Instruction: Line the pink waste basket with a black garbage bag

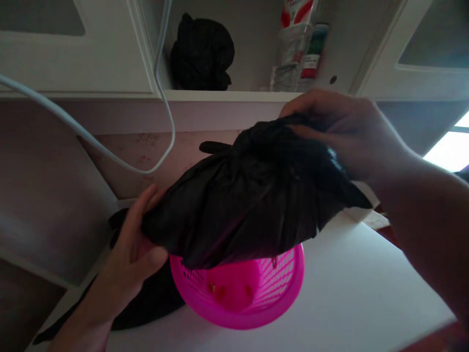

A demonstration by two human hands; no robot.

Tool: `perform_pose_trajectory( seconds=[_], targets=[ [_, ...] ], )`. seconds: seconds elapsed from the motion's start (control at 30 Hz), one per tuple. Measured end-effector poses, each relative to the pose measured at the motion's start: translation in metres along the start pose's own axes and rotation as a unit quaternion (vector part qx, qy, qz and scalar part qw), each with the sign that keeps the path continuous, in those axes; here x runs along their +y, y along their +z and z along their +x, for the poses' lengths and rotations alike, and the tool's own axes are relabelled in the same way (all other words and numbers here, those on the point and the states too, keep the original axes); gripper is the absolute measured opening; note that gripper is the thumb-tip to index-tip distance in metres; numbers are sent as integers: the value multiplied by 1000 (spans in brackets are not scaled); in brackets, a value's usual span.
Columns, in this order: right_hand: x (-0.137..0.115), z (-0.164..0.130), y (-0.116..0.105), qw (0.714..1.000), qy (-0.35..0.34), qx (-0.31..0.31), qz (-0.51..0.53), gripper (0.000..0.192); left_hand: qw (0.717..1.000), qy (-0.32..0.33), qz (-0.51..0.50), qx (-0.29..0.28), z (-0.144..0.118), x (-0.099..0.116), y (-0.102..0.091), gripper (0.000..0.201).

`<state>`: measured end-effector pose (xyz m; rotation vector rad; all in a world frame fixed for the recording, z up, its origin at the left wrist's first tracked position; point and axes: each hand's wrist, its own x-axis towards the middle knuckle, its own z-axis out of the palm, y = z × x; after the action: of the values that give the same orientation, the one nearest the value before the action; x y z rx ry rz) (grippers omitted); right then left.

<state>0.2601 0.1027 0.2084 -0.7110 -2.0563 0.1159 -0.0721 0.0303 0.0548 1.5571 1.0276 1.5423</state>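
Two bare hands, left hand [137, 247] and right hand [344, 134], no gloves, no rings or bands in view. Bare forearms too, no sleeve reaching either wrist, no watch or strap. Short, unpainted nails on the left fingers [152, 193]. Right forearm partly blurred at the frame edge.

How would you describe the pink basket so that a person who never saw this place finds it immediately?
Look at the white table below the open wall shelf. Near its middle stands the pink basket, round, with latticed walls, directly under the black plastic bag held by the left hand and right hand. It is the only bright pink thing; everything around it is black or white.
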Motion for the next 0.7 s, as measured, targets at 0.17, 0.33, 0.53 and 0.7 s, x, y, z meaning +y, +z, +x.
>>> perform_pose_trajectory(
  seconds=[0.17,0.33,0.53,0.7],
  targets=[
    [-19,14,33,997,-67,-36,-1,13,975,-62,212,31,10,14,26,73],
    [-17,14,59,995,-69,-74,-21,17,966,-50,252,23,15,17,26,60],
    [-7,-2,85,986,-64,-152,-14,15,908,-21,382,-170,16,2,29,56],
    [-11,-17,105,970,-37,-237,-23,16,861,-7,435,-263,22,-10,33,38]
  ],
)
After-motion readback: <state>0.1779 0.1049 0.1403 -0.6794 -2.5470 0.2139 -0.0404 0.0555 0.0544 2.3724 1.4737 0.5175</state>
